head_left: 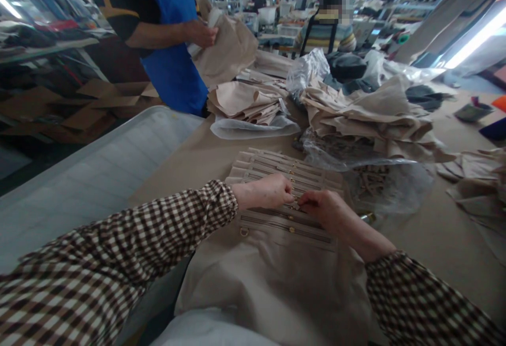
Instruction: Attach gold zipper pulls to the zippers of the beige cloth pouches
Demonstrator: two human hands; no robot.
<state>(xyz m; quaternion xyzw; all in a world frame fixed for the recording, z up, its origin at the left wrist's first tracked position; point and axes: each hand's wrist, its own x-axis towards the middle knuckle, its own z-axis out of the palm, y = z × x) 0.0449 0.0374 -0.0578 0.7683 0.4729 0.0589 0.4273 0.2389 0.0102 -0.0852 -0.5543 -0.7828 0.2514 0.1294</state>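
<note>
The panels [272, 277], beige and overlapping in a stepped stack, lie on the near part of the table [169, 175], the front one draping towards the person. Zips [312, 236] run across them in rows, with gold pulls [291, 229] lined up near the middle; any marking on these is too small to read. A D-ring [244, 235] sits near the left end of the front zip.

Both hands are over the stack, close together at the pulls. The left hand [272, 190] has its fingers curled in; the right hand [326, 210] has thumb and fingers drawn together at the tips. Whether either grips a pull cannot be told.

Beyond lie beige cloth piles [356, 109] and clear plastic [399, 177]. A white bin [90, 161] stands to the left. A co-worker in a blue apron [174, 77] holds beige cloth [229, 48].
</note>
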